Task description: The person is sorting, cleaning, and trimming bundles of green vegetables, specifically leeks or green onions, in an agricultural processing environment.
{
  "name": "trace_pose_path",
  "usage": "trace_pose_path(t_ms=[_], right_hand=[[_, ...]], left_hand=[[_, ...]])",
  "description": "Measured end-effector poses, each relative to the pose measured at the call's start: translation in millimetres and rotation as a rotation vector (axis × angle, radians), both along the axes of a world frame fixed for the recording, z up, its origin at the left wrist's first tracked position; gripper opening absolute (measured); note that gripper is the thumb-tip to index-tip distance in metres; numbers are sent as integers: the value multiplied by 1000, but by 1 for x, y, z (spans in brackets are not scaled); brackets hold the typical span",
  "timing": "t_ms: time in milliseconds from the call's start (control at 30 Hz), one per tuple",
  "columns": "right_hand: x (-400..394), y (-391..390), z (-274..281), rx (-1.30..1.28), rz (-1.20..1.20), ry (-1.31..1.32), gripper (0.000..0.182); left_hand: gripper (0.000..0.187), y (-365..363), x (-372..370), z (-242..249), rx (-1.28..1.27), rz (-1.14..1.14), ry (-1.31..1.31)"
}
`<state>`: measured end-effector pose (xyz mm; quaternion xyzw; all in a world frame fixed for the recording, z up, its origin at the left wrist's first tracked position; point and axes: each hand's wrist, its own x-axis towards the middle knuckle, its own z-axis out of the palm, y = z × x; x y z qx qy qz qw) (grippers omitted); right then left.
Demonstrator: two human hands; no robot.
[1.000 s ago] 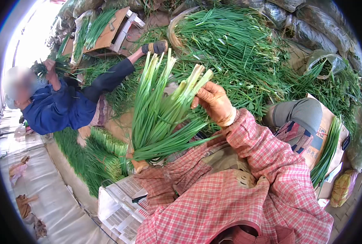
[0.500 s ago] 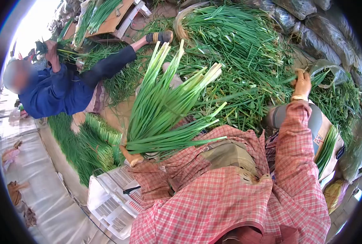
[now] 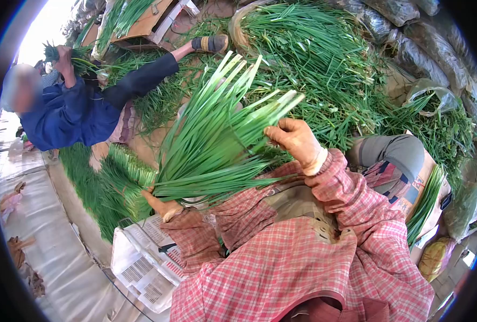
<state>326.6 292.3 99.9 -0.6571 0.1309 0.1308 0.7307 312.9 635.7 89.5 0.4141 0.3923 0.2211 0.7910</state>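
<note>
My left hand [image 3: 162, 204] is wrapped round the leafy end of a large bunch of garlic chives [image 3: 206, 134]. The bunch fans out in several clumps, its pale cut ends pointing up and to the right. At the bunch's right side, my right hand [image 3: 294, 140] has thumb and fingers pinched on a few stems below the pale ends; the fingertips are partly hidden. Beyond both hands lies a wide heap of loose green chives [image 3: 313, 53]. Neatly stacked chives [image 3: 126, 188] lie to the left of my left hand.
A person in a blue jacket [image 3: 72, 115] sits at the left, holding greens. Stuffed plastic bags [image 3: 431, 48] line the upper right. A white printed crate [image 3: 147, 263] stands by my left forearm. More chives [image 3: 429, 201] rest on a board at right.
My right hand has come from the heap at the right to the bunch and pinched its stems. My left hand, still gripping the bunch, has shifted slightly left. The other person's raised hand has moved up.
</note>
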Motion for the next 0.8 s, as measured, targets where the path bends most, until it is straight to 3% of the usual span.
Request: trace_pose_path(t_ms=[67,167,200,233,300,367,433,500,533,600,633,700,767,800], right_hand=[[-16,-12,10,145,-89,11,20],[-28,-38,19,154,-288,59,15],[-31,-52,14,114,-383,31,15],[-34,-74,3,74,-478,3,14],[-46,-156,-25,235,-571,-49,15],[-48,-216,-32,-909,-559,-122,18],[-42,-203,-1,-2014,-482,-279,24],[-19,-151,49,-1590,-333,-627,36],[-9,-114,51,-1232,-352,-712,38],[7,-60,55,-1274,-90,-825,36],[14,-43,44,-1440,81,-707,34],[21,-20,18,-1523,95,-580,26],[13,-12,13,-1478,192,-700,22],[6,-8,17,-1520,354,-736,18]], left_hand=[[33,-1,0,-5,44,-20,-38],[34,6,7,-17,-42,-63,-96],[33,22,9,-41,-75,-110,-272],[33,14,10,-32,-79,-81,-242],[32,-12,15,-3,-85,-23,-185],[30,-7,14,-8,-109,-45,-261],[30,-3,14,-14,17,-41,-234],[29,13,12,-26,-113,-99,-313],[28,19,11,-29,-176,-133,-347],[29,14,13,-27,-38,-91,-265],[29,11,13,-24,32,-64,-227],[29,1,15,-14,11,-32,-206],[29,5,9,-15,-6,-39,-230],[29,14,8,-23,-15,-75,-269]])
